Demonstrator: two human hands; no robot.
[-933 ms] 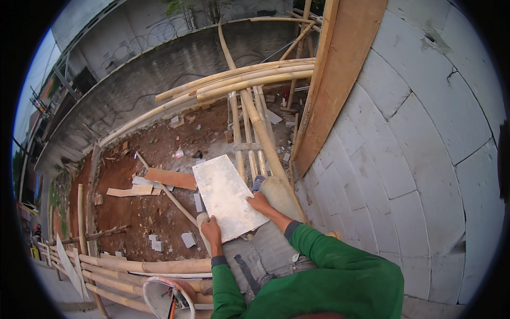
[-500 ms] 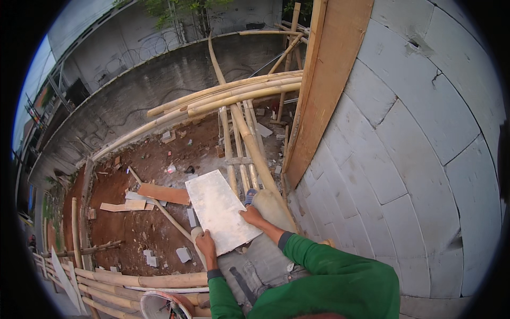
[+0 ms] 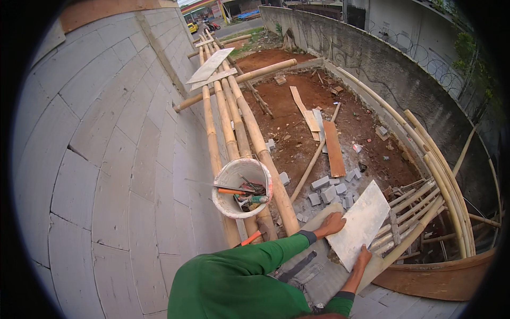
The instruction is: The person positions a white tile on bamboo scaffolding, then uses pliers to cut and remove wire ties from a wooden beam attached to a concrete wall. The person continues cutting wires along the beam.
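A flat, whitish rectangular board (image 3: 361, 223) with a stained face lies over my lap, tilted, between both hands. Its near-left edge is gripped by my left hand (image 3: 330, 224), fingers closed. My right hand (image 3: 362, 259) pinches the edge closest to my right knee, the thumb lying on the face. Under the hands, my grey trousers (image 3: 305, 276) show. To the left of my left hand, a white bucket (image 3: 229, 210) holds several hand tools, among them an orange handle (image 3: 231, 191) and a green one (image 3: 258, 199).
Bamboo scaffold poles (image 3: 247, 121) run away beside a grey block wall (image 3: 122, 175), with a loose panel (image 3: 211, 65) across them. Below lie red soil, grey block pieces (image 3: 320, 183) and a brown plank (image 3: 333, 149). More bamboo poles (image 3: 446, 196) stand at right, before a concrete wall (image 3: 361, 69).
My view has swung far to the left, bringing the bucket and the long scaffold walkway into the middle. Both hands still hold the board over my lap.
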